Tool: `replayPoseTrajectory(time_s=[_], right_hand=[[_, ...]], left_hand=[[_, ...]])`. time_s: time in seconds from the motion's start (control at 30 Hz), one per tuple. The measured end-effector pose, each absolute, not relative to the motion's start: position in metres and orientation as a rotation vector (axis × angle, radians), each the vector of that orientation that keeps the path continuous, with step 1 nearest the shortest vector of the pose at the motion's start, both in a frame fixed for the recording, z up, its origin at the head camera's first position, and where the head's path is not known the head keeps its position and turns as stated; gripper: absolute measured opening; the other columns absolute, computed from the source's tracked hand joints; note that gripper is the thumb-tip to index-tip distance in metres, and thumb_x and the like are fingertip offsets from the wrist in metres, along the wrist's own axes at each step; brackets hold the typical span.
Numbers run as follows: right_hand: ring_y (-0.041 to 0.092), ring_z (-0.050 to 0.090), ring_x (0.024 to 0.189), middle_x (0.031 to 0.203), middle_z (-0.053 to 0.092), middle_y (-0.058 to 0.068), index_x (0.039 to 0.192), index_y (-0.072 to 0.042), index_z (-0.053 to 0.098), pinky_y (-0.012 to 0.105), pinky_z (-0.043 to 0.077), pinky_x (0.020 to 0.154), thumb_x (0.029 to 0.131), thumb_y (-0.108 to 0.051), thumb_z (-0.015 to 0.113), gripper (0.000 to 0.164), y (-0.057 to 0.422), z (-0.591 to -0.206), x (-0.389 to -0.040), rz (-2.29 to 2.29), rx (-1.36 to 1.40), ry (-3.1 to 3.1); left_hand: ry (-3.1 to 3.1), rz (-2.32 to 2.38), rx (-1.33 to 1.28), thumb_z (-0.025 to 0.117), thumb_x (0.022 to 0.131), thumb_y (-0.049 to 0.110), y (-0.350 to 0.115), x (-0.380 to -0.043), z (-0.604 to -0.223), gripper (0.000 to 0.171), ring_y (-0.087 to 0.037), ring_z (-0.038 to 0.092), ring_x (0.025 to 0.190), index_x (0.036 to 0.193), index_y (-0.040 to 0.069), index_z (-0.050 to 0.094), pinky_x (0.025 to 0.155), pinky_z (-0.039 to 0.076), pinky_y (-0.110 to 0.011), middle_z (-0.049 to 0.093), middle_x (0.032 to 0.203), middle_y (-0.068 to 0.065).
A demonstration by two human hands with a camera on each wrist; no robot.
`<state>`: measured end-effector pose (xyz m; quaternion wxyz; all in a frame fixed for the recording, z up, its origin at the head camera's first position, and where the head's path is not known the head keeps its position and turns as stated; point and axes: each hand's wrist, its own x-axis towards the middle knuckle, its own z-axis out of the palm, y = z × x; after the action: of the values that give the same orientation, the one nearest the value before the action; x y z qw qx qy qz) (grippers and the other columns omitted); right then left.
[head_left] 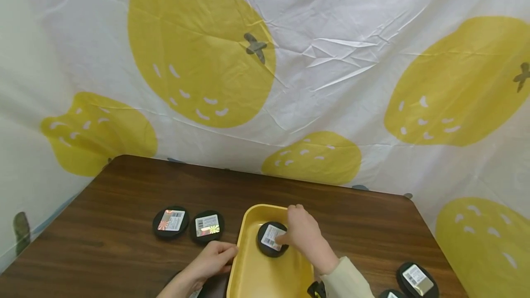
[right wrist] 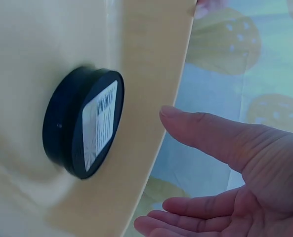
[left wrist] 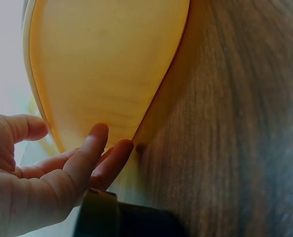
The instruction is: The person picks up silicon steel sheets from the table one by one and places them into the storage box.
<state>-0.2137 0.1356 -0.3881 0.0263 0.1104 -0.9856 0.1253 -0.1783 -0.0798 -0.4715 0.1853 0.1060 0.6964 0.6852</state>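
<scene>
A yellow tray (head_left: 271,284) stands on the table, and a black round flat container (head_left: 265,248) with a white barcode label lies inside it, label up. My right hand (head_left: 306,233) hovers over the tray's far right rim. In the right wrist view, that hand (right wrist: 235,173) is apart from the container (right wrist: 62,128), thumb and fingers extended with nothing between them. My left hand (head_left: 213,259) touches the tray's left side. The left wrist view shows its fingertips (left wrist: 119,153) against the tray's outer wall (left wrist: 106,64), with the thumb by the rim.
Two similar black containers (head_left: 170,222) lie left of the tray on the brown wooden table (head_left: 124,192). Two more (head_left: 417,279) sit at the lower right. Something dark with a label is partly hidden under the left hand. A white cloth (head_left: 323,59) with yellow fruit hangs behind.
</scene>
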Motion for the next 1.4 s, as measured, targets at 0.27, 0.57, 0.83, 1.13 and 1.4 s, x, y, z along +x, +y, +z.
replayPoseTrajectory(time_s=[0.27,0.57,0.83,1.13,1.4], right_hand=[[0.028,0.058,0.073,0.087,0.053,0.014,0.094,0.007,0.055,0.041,0.052,0.063,0.055,-0.024,0.090,0.061,0.143,-0.383,-0.211,0.412,0.321,-3.031],[0.028,0.058,0.071,0.087,0.054,0.015,0.092,0.006,0.056,0.041,0.052,0.061,0.054,-0.025,0.090,0.060,0.156,-0.377,-0.208,0.403,0.292,-2.996],[0.027,0.056,0.067,0.081,0.052,0.013,0.088,0.006,0.055,0.040,0.051,0.058,0.055,-0.022,0.089,0.054,0.168,-0.374,-0.202,0.394,0.306,-2.960],[0.035,0.060,0.078,0.095,0.056,0.022,0.105,0.012,0.056,0.044,0.053,0.066,0.058,-0.025,0.088,0.068,0.179,-0.368,-0.197,0.420,0.240,-2.991],[0.035,0.061,0.079,0.100,0.056,0.025,0.109,0.014,0.055,0.042,0.053,0.065,0.060,-0.024,0.088,0.070,0.197,-0.368,-0.190,0.464,0.201,-3.002]], left_hand=[[1.974,1.914,0.295,0.045,0.095,0.010,-0.080,-0.178,-0.471,0.034,-0.017,0.061,0.087,0.104,-0.018,0.060,0.076,0.055,-0.034,0.065,0.098,-0.015],[1.968,1.912,0.293,0.045,0.096,0.011,-0.080,-0.179,-0.471,0.034,-0.017,0.061,0.088,0.105,-0.018,0.060,0.076,0.055,-0.035,0.065,0.099,-0.016],[1.972,1.903,0.282,0.044,0.096,0.011,-0.080,-0.179,-0.472,0.035,-0.018,0.061,0.090,0.107,-0.018,0.059,0.076,0.055,-0.035,0.064,0.102,-0.019],[1.963,1.908,0.286,0.045,0.096,0.011,-0.079,-0.180,-0.473,0.035,-0.019,0.061,0.091,0.106,-0.019,0.059,0.077,0.054,-0.036,0.063,0.105,-0.020],[1.947,1.918,0.275,0.045,0.095,0.011,-0.080,-0.179,-0.472,0.035,-0.016,0.061,0.087,0.104,-0.019,0.059,0.075,0.055,-0.033,0.065,0.101,-0.016]])
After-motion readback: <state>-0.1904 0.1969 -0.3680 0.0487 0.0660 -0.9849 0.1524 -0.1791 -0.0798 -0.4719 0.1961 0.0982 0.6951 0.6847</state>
